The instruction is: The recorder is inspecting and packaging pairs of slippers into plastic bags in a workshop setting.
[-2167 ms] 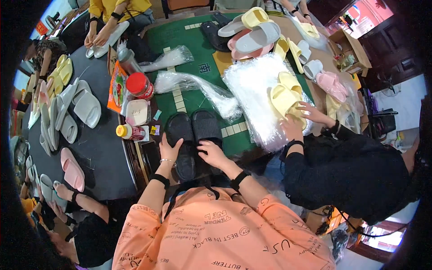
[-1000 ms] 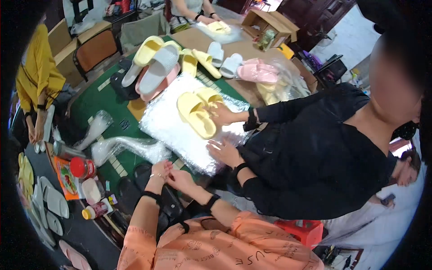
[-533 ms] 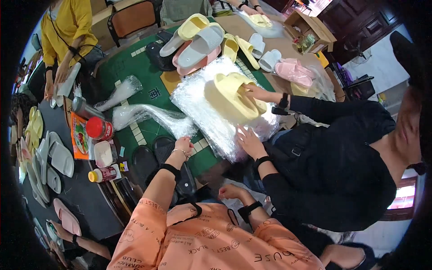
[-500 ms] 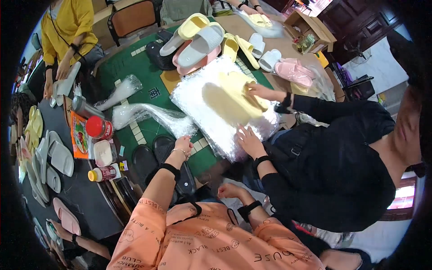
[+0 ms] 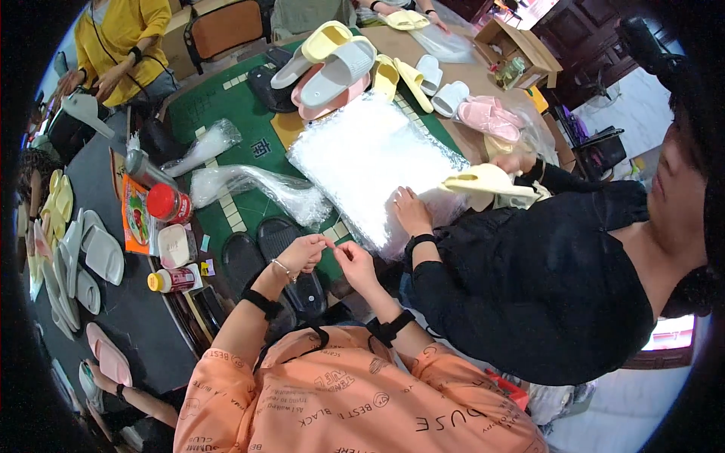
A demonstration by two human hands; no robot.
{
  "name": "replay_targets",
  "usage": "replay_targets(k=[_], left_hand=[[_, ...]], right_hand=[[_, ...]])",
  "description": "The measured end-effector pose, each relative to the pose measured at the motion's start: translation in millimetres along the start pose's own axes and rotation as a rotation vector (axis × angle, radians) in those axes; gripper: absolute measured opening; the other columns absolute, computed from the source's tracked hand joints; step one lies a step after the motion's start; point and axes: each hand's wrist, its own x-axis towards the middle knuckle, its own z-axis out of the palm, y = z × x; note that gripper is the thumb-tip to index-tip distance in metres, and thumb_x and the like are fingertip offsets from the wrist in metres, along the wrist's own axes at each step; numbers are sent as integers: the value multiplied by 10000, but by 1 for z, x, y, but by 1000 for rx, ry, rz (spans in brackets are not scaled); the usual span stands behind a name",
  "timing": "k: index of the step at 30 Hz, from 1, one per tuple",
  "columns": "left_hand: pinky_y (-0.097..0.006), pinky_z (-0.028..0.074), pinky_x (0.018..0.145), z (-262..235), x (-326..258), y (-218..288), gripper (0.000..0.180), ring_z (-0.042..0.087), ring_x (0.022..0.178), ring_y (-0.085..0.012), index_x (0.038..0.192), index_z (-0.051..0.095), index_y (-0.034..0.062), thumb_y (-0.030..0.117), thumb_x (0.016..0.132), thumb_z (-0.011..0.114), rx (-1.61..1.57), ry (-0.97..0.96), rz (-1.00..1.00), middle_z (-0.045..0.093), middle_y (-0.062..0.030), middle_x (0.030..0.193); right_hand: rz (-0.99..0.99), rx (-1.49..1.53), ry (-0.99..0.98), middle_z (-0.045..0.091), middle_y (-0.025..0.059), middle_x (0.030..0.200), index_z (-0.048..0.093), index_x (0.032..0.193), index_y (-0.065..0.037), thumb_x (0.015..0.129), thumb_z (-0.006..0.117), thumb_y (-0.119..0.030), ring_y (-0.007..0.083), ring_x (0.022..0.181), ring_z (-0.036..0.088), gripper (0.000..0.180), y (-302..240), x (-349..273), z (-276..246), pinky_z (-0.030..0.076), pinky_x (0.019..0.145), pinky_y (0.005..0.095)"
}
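My left hand (image 5: 305, 254), with a bracelet at its wrist, is closed in a pinch above the black slippers. Its fingertips meet those of my right hand (image 5: 355, 264), also pinched; anything held between them is too small to make out. Just below and left of my hands lie a black slipper (image 5: 242, 260) and a second black slipper (image 5: 278, 235). Ahead is a bundle of clear plastic bags (image 5: 260, 189). To its right lies a thick stack of shiny clear bags (image 5: 362, 151). A co-worker's hand (image 5: 412, 212) rests on that stack, while their other arm reaches toward a yellow slipper (image 5: 479, 180).
Grey, yellow and pink slippers (image 5: 340, 68) are piled at the far side. On the left stand a red-lidded jar (image 5: 168, 203), a yellow-capped bottle (image 5: 171, 281) and an orange packet (image 5: 136, 215). More slippers (image 5: 103, 257) lie on the dark table. A cardboard box (image 5: 521, 53) stands far right.
My left hand has drawn back from the plastic bundle, and my right hand has risen to meet it. The co-worker has moved the yellow slippers off the bag stack to the right.
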Motion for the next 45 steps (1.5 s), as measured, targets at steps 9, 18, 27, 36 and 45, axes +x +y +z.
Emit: replay_targets(k=[9, 18, 27, 36, 45], left_hand=[[-190, 183, 329, 1, -18, -1, 194, 220, 351, -32, 885, 521, 70, 203, 884, 380, 117, 19, -2, 271, 79, 465], [-250, 312, 360, -9, -15, -41, 220, 392, 380, -96, 813, 537, -1, 164, 853, 398, -84, 70, -28, 417, 14, 472], [-368, 448, 706, -1, -30, -57, 234, 561, 788, -347, 856, 598, 5, 188, 779, 474, 1032, 261, 112, 581, -207, 812], [-249, 435, 485, -10, -74, -18, 435, 530, 501, -148, 960, 539, 10, 394, 884, 348, -148, -59, 42, 594, -69, 687], [-269, 452, 646, 0, -48, -38, 231, 539, 712, -129, 941, 538, 20, 187, 892, 385, -426, 304, 384, 563, -39, 781]], right_hand=[[-59, 432, 30, 495, 95, 1072, 520, 782, -16, 800, 538, -147, 155, 829, 498, 134, -19, 5, 7, 395, 726, 273], [44, 928, 82, 560, 96, 942, 482, 832, -3, 872, 405, -182, 161, 861, 527, 198, -41, -1, 7, 407, 793, 287], [100, 970, -74, 555, 96, 881, 492, 724, 7, 846, 413, -92, 174, 832, 546, 176, -57, -4, 4, 433, 803, 322], [18, 727, -173, 531, 66, 813, 379, 574, -35, 769, 467, -24, 122, 780, 487, 213, -42, -6, 14, 387, 751, 253], [273, 862, -490, 515, 24, 926, 430, 1089, -73, 892, 368, -366, 124, 785, 535, 359, -60, -18, 44, 453, 721, 250]])
